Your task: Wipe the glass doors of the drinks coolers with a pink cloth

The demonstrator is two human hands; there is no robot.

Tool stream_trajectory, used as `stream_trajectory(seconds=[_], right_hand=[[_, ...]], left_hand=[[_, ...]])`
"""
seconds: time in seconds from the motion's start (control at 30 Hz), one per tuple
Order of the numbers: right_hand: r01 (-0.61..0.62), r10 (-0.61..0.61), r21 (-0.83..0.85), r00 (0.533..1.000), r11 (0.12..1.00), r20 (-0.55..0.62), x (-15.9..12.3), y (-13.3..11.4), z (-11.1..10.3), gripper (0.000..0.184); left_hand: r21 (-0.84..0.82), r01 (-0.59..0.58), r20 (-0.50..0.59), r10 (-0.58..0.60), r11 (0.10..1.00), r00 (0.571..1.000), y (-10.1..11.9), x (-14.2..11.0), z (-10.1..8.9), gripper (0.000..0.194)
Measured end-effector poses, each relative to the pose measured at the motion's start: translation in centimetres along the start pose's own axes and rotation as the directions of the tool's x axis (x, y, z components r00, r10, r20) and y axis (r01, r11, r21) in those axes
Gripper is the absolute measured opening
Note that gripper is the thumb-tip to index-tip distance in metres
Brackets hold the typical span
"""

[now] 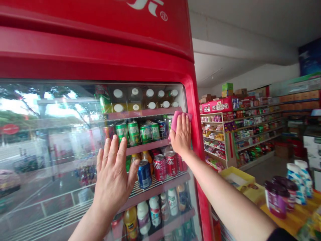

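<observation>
A red drinks cooler (100, 57) fills the left of the view, with a glass door (50, 140) that mirrors the street outside. My left hand (114, 174) lies flat on the glass, fingers spread, holding nothing. My right hand (181, 134) presses a pink cloth (178, 117) against the glass near the door's upper right corner, by the red frame. Behind the glass, green cans (134, 132), red cans (165, 164) and bottles (150, 211) stand on wire shelves.
To the right, store shelves (238, 130) packed with goods run toward the back. A yellow counter (288, 214) at lower right bears a purple tub (276, 197), blue-and-white packs (298, 177) and a yellow tray (235, 177).
</observation>
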State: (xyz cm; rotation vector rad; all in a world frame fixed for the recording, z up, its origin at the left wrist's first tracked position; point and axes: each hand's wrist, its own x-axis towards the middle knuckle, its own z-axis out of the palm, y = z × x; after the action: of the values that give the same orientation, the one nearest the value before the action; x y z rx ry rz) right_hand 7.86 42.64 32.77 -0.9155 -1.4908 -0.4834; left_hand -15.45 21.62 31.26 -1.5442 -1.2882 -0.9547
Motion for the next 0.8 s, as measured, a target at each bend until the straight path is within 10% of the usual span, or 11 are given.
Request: stream_trajectory(seconds=[0.13, 0.37, 0.5, 0.8], right_hand=[[0.000, 0.001, 0.045, 1.000, 0.999, -0.007, -3.0, -6.0, 1.5, 0.084], [0.469, -0.488, 0.178, 0.869, 0.865, 0.083, -4.8, -15.6, 1.9, 0.072], [0.581, -0.616, 0.229, 0.777, 0.781, 0.130, -3.2, -14.0, 1.2, 0.075], [0.181, -0.183, 0.039, 0.983, 0.983, 0.027, -3.9, -5.7, 1.3, 0.086]], left_hand=[[0.027, 0.016, 0.003, -0.016, 1.000, 1.000, -0.9, -0.8, 0.2, 0.081], [0.023, 0.066, 0.019, -0.066, 0.998, 0.998, -0.5, -1.3, 1.0, 0.082], [0.056, 0.039, 0.021, -0.040, 0.998, 0.999, -0.8, -1.8, 0.2, 0.082], [0.145, 0.059, 0.018, -0.062, 0.988, 0.998, -6.3, -3.3, -2.6, 0.086]])
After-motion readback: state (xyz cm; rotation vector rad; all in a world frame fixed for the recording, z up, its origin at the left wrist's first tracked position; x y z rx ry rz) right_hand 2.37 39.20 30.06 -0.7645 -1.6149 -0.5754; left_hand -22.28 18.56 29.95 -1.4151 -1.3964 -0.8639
